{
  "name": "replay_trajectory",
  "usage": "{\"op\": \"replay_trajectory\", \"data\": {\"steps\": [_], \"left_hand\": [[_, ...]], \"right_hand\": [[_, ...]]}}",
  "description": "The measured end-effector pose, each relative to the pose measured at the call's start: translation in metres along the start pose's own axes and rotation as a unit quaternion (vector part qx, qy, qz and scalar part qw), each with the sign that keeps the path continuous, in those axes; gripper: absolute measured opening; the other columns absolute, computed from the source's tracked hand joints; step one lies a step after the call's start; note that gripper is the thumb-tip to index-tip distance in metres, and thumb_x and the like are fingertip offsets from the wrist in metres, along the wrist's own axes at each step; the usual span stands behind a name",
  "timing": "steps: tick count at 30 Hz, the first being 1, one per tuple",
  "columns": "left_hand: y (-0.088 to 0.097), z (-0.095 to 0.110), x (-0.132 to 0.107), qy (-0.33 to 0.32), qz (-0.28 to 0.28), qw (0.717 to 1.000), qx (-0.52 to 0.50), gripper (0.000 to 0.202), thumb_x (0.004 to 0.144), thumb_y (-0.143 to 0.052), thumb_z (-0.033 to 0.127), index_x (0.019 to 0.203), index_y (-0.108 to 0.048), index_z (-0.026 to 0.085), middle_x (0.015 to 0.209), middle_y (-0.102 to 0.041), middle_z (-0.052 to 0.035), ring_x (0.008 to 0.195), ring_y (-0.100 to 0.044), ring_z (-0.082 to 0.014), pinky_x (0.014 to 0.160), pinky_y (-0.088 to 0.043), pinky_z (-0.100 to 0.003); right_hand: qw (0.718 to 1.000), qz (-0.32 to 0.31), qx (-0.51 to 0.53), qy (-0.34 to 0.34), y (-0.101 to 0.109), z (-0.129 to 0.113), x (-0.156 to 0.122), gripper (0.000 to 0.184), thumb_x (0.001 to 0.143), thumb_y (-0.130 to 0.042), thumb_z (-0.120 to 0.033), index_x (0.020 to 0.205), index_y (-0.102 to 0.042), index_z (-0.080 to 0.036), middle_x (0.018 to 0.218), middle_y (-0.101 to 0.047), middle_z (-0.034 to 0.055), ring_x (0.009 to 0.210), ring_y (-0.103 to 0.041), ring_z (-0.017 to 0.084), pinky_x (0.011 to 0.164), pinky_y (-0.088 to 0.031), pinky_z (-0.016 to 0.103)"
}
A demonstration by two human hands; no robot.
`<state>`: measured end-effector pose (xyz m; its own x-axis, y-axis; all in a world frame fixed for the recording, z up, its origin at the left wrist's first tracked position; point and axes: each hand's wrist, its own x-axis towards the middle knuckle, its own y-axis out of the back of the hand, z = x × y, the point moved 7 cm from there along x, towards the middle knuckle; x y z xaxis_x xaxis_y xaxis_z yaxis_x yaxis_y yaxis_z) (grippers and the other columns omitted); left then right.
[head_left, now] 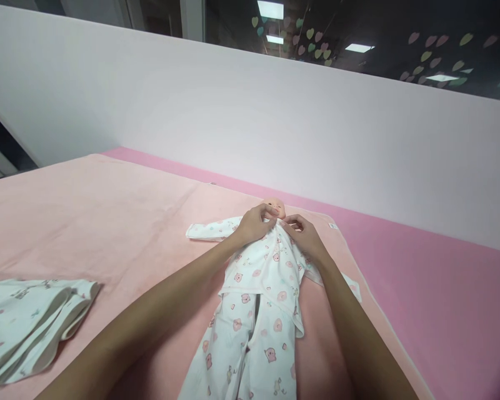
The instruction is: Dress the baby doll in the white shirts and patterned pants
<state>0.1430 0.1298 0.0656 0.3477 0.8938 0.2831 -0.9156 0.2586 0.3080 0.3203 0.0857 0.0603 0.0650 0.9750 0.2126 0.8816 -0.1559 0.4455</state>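
Observation:
A baby doll (274, 206) lies on its back, its head pointing away from me. It is dressed in a white baby shirt (270, 266) printed with small pink animal faces, and matching white pants (270, 355). My left hand (255, 223) pinches the left side of the shirt's neckline, just below the doll's chin. On the other side of the collar, the fingers of my right hand (305, 236) are closed on the fabric. One sleeve stretches out to the left; the right sleeve is partly hidden behind my forearm.
A folded white printed cloth (29, 322) lies at the lower left. Under everything is a peach-pink blanket (120, 222) on a brighter pink surface (441, 289). A white wall panel (275, 122) rises behind, with dark glass bearing heart stickers above it.

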Motion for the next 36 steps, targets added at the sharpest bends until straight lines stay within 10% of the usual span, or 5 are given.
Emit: {"op": "replay_trajectory", "data": {"steps": [8,20,28,33,36], "left_hand": [[-0.001,-0.004,0.000,0.071,-0.054,0.994,-0.059,0.028,0.081,-0.073,0.019,0.109,-0.071,0.017,0.101,-0.077,-0.0058,0.069,-0.063,-0.0117,0.055,-0.046,-0.021],[0.004,-0.001,-0.002,0.062,0.025,0.997,0.045,0.034,0.078,-0.077,0.024,0.108,-0.061,0.022,0.094,-0.077,-0.0007,0.067,-0.066,-0.0139,0.063,-0.049,-0.025],[0.002,0.000,-0.005,0.052,0.068,0.986,0.146,0.071,0.078,-0.078,0.044,0.132,-0.039,0.021,0.097,-0.073,-0.0069,0.092,-0.072,-0.0271,0.076,-0.048,-0.033],[0.051,-0.002,-0.025,0.006,0.089,0.960,0.265,0.052,0.089,-0.064,0.050,0.130,-0.050,0.021,0.122,-0.066,-0.0147,0.114,-0.062,-0.0324,0.098,-0.045,-0.045],[0.112,-0.037,-0.044,0.030,0.056,0.933,0.355,0.034,0.097,-0.050,0.049,0.110,-0.064,0.021,0.128,-0.066,-0.0151,0.123,-0.056,-0.0373,0.106,-0.040,-0.053]], "right_hand": [[0.998,0.021,0.046,-0.047,0.003,0.014,0.001,0.034,0.078,-0.084,-0.051,0.094,-0.077,-0.023,0.100,-0.077,0.0057,0.094,-0.068,0.024,0.080,-0.052,0.034],[0.981,-0.005,0.095,-0.167,0.001,0.046,0.008,0.045,0.064,-0.091,-0.055,0.088,-0.075,-0.020,0.088,-0.076,0.0045,0.085,-0.069,0.023,0.077,-0.055,0.035],[0.983,0.120,-0.055,-0.126,0.001,0.027,-0.008,0.047,0.076,-0.076,-0.065,0.093,-0.064,-0.022,0.100,-0.071,0.0078,0.089,-0.063,0.025,0.079,-0.049,0.037],[0.933,0.207,-0.288,0.070,0.026,-0.010,-0.058,0.033,0.095,-0.054,-0.052,0.106,-0.061,-0.021,0.111,-0.068,0.0138,0.107,-0.058,0.031,0.093,-0.046,0.044],[0.922,0.186,-0.336,0.050,0.070,0.010,-0.092,0.037,0.095,-0.052,-0.054,0.111,-0.062,-0.022,0.112,-0.070,0.0136,0.106,-0.060,0.032,0.092,-0.046,0.044]]}}
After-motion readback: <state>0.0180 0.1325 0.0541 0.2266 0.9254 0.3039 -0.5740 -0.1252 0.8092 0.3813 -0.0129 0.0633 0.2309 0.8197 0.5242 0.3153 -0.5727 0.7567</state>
